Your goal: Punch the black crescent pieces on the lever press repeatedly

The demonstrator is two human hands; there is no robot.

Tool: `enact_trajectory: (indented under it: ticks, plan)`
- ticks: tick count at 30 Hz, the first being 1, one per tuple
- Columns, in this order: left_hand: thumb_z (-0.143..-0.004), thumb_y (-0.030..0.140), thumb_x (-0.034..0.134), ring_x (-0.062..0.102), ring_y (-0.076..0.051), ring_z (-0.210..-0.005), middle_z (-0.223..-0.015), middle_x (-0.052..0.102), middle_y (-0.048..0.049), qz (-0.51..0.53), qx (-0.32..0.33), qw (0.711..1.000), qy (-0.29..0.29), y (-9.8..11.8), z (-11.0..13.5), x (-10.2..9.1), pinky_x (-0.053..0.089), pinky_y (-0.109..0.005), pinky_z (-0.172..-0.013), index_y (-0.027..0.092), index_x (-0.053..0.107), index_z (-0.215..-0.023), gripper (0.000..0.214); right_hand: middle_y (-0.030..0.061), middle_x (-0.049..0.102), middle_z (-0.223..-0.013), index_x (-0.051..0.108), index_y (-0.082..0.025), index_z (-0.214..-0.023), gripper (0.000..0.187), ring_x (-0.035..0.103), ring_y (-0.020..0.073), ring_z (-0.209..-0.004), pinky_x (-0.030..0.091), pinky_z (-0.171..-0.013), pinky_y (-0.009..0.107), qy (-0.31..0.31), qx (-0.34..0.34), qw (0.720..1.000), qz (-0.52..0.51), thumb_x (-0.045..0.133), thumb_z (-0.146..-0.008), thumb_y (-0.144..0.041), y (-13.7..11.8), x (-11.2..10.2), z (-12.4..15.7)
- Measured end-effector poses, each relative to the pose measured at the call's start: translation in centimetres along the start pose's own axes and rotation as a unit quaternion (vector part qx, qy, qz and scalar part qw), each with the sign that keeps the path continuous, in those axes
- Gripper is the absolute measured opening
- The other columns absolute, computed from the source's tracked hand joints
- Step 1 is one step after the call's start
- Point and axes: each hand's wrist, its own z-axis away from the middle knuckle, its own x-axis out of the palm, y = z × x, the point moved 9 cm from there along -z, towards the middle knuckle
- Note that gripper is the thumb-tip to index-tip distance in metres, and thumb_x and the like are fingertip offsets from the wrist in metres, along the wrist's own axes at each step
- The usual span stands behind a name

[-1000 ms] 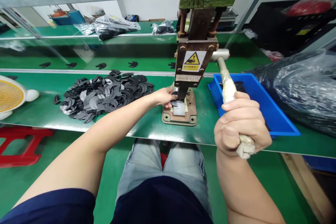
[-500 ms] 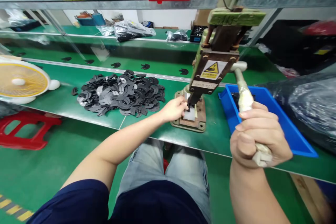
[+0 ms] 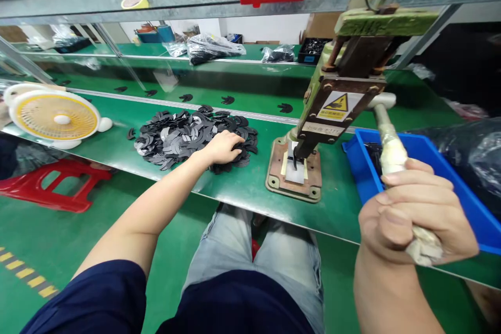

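Observation:
My left hand (image 3: 224, 147) rests on the right edge of a pile of black crescent-shaped flat parts (image 3: 183, 135) on the green bench, fingers curled down onto the pieces; whether it grips one is hidden. My right hand (image 3: 415, 219) is wrapped round the cloth-taped lever handle (image 3: 391, 151) of a hand press (image 3: 344, 94). The press stands on a rusty base plate (image 3: 294, 175) with a small pale insert under the punch.
A blue tray (image 3: 469, 209) with dark parts sits right of the press, beside a black plastic bag (image 3: 473, 151). A white and yellow fan (image 3: 55, 117) is at the left. A red stool (image 3: 58, 185) stands on the floor. Single black parts lie on the belt behind.
My left hand left the press base and moved left onto the pile of black parts. My right hand kept its grip on the lever. The view swung to the left.

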Motion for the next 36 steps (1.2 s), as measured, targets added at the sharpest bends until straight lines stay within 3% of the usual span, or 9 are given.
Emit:
enact_trajectory:
  ticks: [6,12,17,21,24,27,32,34,36]
  plan:
    - [-0.081,0.027,0.074,0.056,-0.035,-0.128,-0.132,0.072,-0.0129,-0.008,0.046,0.996,-0.076,3.0,-5.0,2.0,0.040,-0.048,-0.113,0.025,0.072,-0.133,0.051,-0.0043,0.056,-0.052,0.044,-0.022,-0.049,0.046,0.064,0.0175,-0.062,0.058,-0.085,0.053,-0.025,0.012,1.000,0.010,0.077,-0.075,-0.042,-0.1,0.0,0.0]
    - [-0.064,0.016,0.081,0.058,-0.035,-0.121,-0.114,0.076,-0.0125,-0.015,0.022,0.986,-0.163,3.3,-7.6,3.4,0.033,-0.052,-0.116,0.024,0.080,-0.103,0.040,-0.0047,0.054,-0.051,0.044,-0.023,-0.049,0.046,0.064,0.0176,-0.061,0.057,-0.084,0.054,-0.032,0.007,0.999,0.022,0.075,-0.075,-0.042,-0.1,0.0,-0.1]
    - [-0.054,0.015,0.089,0.065,-0.026,-0.098,-0.077,0.072,-0.0029,0.128,-0.003,0.980,-0.153,3.1,-7.8,2.1,0.043,-0.034,-0.102,0.024,0.074,-0.073,0.025,-0.0053,0.048,-0.047,0.038,-0.021,-0.048,0.051,0.060,0.0158,-0.056,0.057,-0.078,0.050,0.003,-0.024,1.000,0.004,0.076,-0.075,-0.044,0.0,-0.2,0.0]
    - [-0.072,0.029,0.084,0.062,-0.019,-0.073,-0.078,0.072,-0.0007,0.181,0.027,0.974,-0.133,4.4,-6.8,0.3,0.044,-0.026,-0.072,0.024,0.073,-0.081,0.016,-0.0048,0.048,-0.047,0.037,-0.022,-0.049,0.052,0.060,0.0166,-0.056,0.057,-0.079,0.051,-0.007,-0.021,1.000,0.007,0.076,-0.075,-0.044,0.0,0.0,0.0]
    - [-0.089,0.035,0.073,0.063,-0.020,-0.074,-0.085,0.072,-0.0040,0.174,0.050,0.982,-0.054,5.8,-5.7,-0.5,0.042,-0.028,-0.068,0.022,0.070,-0.093,0.014,-0.0045,0.048,-0.047,0.036,-0.021,-0.049,0.053,0.060,0.0174,-0.056,0.057,-0.078,0.052,-0.011,-0.020,1.000,0.012,0.076,-0.074,-0.044,-0.2,-0.1,-0.1]
    - [-0.096,0.034,0.068,0.064,-0.023,-0.076,-0.086,0.070,-0.0062,0.175,0.021,0.984,0.013,6.4,-4.3,0.8,0.044,-0.030,-0.072,0.022,0.067,-0.099,0.013,-0.0048,0.049,-0.048,0.035,-0.021,-0.049,0.054,0.060,0.0171,-0.057,0.057,-0.079,0.051,-0.012,-0.015,1.000,0.017,0.077,-0.074,-0.044,-0.3,0.1,-0.2]
    - [-0.098,0.031,0.068,0.067,-0.023,-0.076,-0.081,0.069,-0.0046,0.240,-0.035,0.969,0.034,6.7,-2.8,4.3,0.048,-0.030,-0.074,0.022,0.063,-0.092,0.011,-0.0051,0.046,-0.048,0.033,-0.021,-0.049,0.057,0.060,0.0159,-0.057,0.056,-0.080,0.049,0.012,-0.017,1.000,0.011,0.076,-0.076,-0.046,-0.4,0.1,-0.1]
    - [-0.098,0.030,0.068,0.067,-0.020,-0.071,-0.078,0.069,-0.0026,0.302,-0.072,0.950,0.042,6.4,-2.8,4.6,0.049,-0.029,-0.071,0.022,0.062,-0.092,0.012,-0.0050,0.045,-0.047,0.032,-0.021,-0.049,0.057,0.060,0.0160,-0.057,0.056,-0.080,0.049,0.014,-0.015,1.000,0.013,0.076,-0.075,-0.046,-0.3,0.1,-0.1]
    - [-0.099,0.029,0.067,0.067,-0.018,-0.066,-0.075,0.069,-0.0010,0.403,-0.101,0.909,0.027,6.4,-3.2,4.8,0.050,-0.027,-0.065,0.021,0.060,-0.096,0.011,-0.0051,0.045,-0.047,0.032,-0.021,-0.049,0.056,0.059,0.0163,-0.056,0.056,-0.080,0.050,0.009,-0.018,1.000,0.015,0.076,-0.075,-0.046,-0.3,0.1,0.0]
